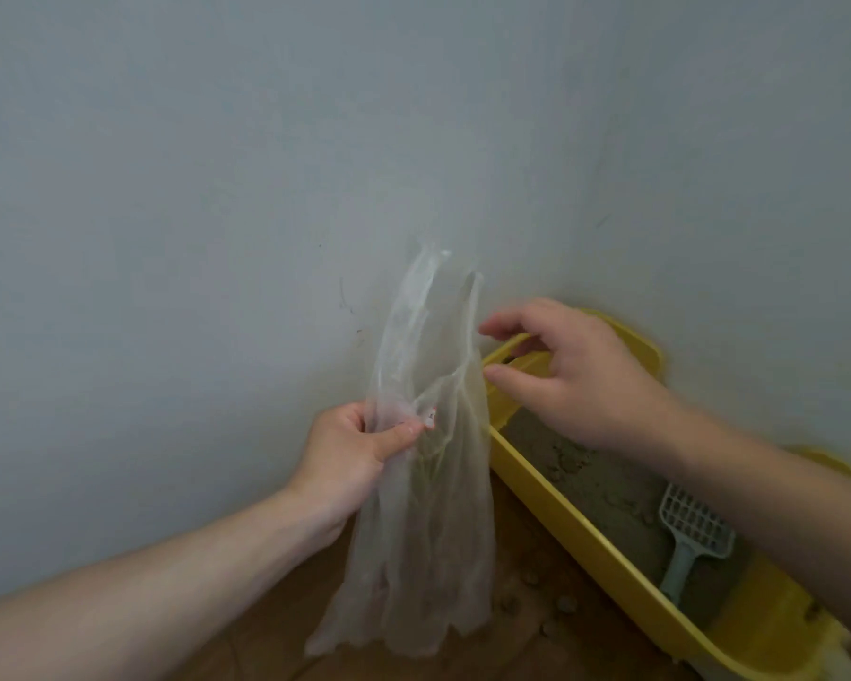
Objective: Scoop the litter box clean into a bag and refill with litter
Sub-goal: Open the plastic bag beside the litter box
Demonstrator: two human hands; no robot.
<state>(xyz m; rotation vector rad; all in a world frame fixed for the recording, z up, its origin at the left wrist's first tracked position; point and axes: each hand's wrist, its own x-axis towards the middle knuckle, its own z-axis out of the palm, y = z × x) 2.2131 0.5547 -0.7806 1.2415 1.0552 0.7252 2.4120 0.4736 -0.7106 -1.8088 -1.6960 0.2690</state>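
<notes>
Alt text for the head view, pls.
The left hand pinches a clear plastic bag while the open right hand hovers near it, above a yellow litter box holding litter and a pale scoop.

My left hand (355,454), forearm reaching in from the lower left, pinches the plastic bag (428,533) between thumb and curled fingers. My right hand (576,380) hovers just beside it, palm down, thumb and fingers loosely spread, holding nothing.
</notes>
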